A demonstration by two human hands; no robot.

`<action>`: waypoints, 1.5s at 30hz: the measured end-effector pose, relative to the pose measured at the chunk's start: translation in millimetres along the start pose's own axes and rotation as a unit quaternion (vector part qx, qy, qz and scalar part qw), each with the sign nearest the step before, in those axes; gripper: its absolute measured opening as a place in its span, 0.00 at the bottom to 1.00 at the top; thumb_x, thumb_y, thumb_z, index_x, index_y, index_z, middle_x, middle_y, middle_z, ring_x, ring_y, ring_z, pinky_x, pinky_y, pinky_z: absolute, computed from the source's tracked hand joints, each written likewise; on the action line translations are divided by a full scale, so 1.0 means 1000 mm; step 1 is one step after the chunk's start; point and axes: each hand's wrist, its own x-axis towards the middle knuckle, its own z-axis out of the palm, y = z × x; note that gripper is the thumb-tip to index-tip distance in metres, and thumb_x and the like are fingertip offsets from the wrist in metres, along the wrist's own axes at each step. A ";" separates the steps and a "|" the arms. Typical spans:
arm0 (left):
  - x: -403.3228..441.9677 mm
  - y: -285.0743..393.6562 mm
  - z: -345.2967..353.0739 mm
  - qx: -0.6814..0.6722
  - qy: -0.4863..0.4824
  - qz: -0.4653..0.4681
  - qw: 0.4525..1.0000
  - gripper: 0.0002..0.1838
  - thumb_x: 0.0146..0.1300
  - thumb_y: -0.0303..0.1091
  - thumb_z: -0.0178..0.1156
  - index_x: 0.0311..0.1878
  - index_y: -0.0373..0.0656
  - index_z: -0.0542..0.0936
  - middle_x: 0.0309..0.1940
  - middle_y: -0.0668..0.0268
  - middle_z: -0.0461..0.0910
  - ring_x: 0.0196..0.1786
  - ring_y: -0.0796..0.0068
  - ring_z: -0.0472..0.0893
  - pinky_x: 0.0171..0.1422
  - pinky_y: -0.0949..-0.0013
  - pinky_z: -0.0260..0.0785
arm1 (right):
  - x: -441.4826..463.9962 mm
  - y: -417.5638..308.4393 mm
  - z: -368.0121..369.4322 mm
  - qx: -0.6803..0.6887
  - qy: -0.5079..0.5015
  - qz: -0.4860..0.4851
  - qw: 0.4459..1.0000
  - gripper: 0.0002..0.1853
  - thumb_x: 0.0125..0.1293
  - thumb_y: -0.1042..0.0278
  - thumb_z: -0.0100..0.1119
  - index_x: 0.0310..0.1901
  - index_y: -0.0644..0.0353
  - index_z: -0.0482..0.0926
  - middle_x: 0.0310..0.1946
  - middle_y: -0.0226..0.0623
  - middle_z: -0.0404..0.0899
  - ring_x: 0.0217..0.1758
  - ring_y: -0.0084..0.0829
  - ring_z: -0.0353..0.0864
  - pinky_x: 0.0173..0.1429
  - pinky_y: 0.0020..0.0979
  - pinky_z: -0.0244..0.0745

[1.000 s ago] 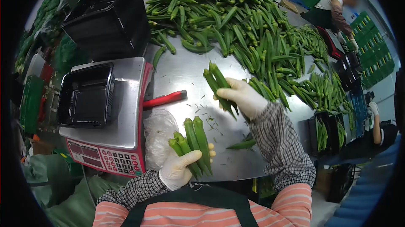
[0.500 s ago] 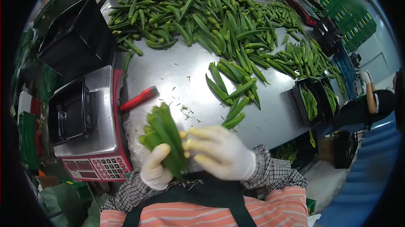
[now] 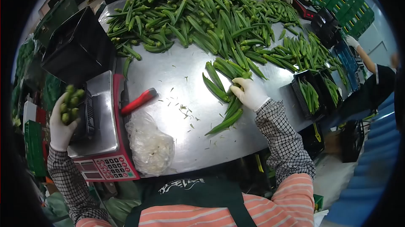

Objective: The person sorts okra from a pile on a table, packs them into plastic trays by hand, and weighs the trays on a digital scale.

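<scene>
Shiny metal tabletop point(image 3: 158, 70) runs from the okra pile point(image 3: 190, 20) across the top of the frame to a curved front edge by my apron point(image 3: 190, 195); the stretch between, dotted with trimmings point(image 3: 184, 108), gives my arms room. At far left, my left hand point(image 3: 62, 123) grips a bunch of okra point(image 3: 71, 105) beside the black tray point(image 3: 89, 115) on the scale point(image 3: 104, 136). Right of centre, my right hand point(image 3: 252, 94) touches a loose okra cluster point(image 3: 216, 86); whether it has closed on any, I can't tell. Plastic bag point(image 3: 149, 144) and red handle point(image 3: 140, 101) crowd the scale's right edge.
</scene>
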 end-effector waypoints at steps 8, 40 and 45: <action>-0.030 0.094 0.020 -0.293 0.038 0.036 0.955 0.26 0.56 0.31 0.56 0.58 0.31 0.70 0.53 0.54 0.75 0.56 0.63 0.75 0.64 0.63 0.63 | -0.047 -0.025 -0.016 0.321 0.126 -0.097 0.934 0.11 0.61 0.76 0.55 0.45 0.62 0.79 0.34 0.36 0.77 0.31 0.25 0.76 0.38 0.24 0.74; -0.064 0.203 0.212 -0.779 -0.276 -0.301 0.476 0.17 0.68 0.34 0.52 0.56 0.33 0.71 0.47 0.57 0.77 0.52 0.62 0.77 0.58 0.58 0.70 | -0.035 -0.017 0.007 -0.126 -0.008 -0.148 0.981 0.21 0.53 0.74 0.56 0.51 0.57 0.74 0.51 0.46 0.72 0.42 0.40 0.78 0.45 0.36 0.74; -0.068 0.192 0.234 -0.830 -0.258 -0.404 0.285 0.19 0.71 0.38 0.45 0.56 0.34 0.70 0.51 0.54 0.75 0.53 0.58 0.76 0.61 0.52 0.68 | -0.027 -0.002 0.018 -0.243 -0.030 -0.137 0.960 0.22 0.51 0.73 0.55 0.51 0.53 0.74 0.58 0.49 0.67 0.44 0.44 0.76 0.46 0.38 0.73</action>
